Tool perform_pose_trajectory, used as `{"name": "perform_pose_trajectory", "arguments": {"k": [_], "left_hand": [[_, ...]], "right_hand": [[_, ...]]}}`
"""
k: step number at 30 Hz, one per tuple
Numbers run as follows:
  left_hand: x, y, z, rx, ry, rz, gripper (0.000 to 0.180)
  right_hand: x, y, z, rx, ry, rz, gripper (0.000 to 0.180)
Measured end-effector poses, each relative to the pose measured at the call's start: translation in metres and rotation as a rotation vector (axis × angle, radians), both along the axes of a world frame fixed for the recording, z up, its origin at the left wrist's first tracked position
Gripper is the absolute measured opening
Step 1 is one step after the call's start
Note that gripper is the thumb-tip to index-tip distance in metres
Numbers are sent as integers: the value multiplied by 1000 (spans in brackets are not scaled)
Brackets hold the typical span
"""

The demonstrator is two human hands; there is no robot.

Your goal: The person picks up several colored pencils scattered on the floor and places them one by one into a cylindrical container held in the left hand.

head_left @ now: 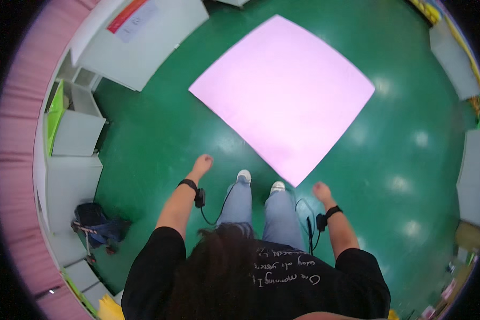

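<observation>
My left hand (204, 162) hangs in front of me with its fingers curled in, and nothing shows in it. My right hand (321, 190) is also closed, apparently on nothing; its fingertips are small and partly hidden. Just ahead of the right hand is the nearest corner of a large pale pink square panel (285, 93). Neither hand appears to touch it. Whether it is a mat or a tabletop I cannot tell. Each wrist wears a black strap with a small black box, the left box (200, 198) and the right box (321, 222), both trailing dark cables.
Green glossy floor (149, 133) surrounds the panel and my white shoes (244, 176). White cabinets (74, 133) line the left side, below a pink curtain (16, 133). A folded dark blue stroller-like item (98, 226) stands at left. Pale units (470, 176) stand along the right.
</observation>
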State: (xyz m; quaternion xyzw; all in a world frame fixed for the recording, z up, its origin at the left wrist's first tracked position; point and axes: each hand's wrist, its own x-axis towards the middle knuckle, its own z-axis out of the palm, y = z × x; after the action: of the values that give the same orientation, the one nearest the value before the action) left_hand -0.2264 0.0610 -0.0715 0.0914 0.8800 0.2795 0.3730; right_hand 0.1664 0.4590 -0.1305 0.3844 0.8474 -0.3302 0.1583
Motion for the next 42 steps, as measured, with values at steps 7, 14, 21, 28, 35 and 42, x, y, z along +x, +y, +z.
{"name": "perform_pose_trajectory", "arguments": {"k": [7,14,21,28,35,42], "left_hand": [[-49,64,-206,-88,-92,-274,23],[-112,81,-397,-114,-278,-440,33],[-102,155,-521,137,-534,230,69],[-158,153,-510,848,-715,854,42],[-228,259,-356,808,-283,721,44],[-257,376,-104,906,100,313,37]], "right_hand": [[-7,0,-194,-118,-32,-357,28],[-13,6,-366,-105,-58,-581,66],[27,49,-468,-261,123,-954,74],[-56,40,-372,-661,261,-1193,70],[-101,86,-272,-579,527,-1177,63],[-133,88,-209,-670,579,-1187,63]]}}
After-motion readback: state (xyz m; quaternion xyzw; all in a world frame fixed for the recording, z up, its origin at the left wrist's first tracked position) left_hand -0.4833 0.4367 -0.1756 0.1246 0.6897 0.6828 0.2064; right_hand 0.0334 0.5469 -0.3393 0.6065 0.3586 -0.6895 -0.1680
